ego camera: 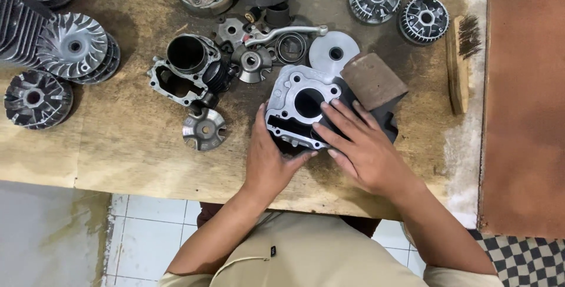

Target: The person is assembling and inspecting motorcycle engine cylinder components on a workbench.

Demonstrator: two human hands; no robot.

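A silver engine cylinder block (294, 95) with a round bore lies on the wooden bench (118, 140), its dark finned body under my hands. My left hand (269, 157) cups its near left side, thumb up along the edge. Flat over the block's right side rests my right hand (359, 143), fingers spread toward the bore. A brown folded sheet of abrasive paper (372, 80) sticks out past my right fingertips; whether the hand pins it I cannot tell.
A second, darker cylinder (188, 66) and a small finned disc (203, 128) lie left of the block. Finned pulley discs (73, 45) sit at far left, more pulleys (424, 19) and a lever (285, 32) at the back. A wire brush (459, 63) lies right.
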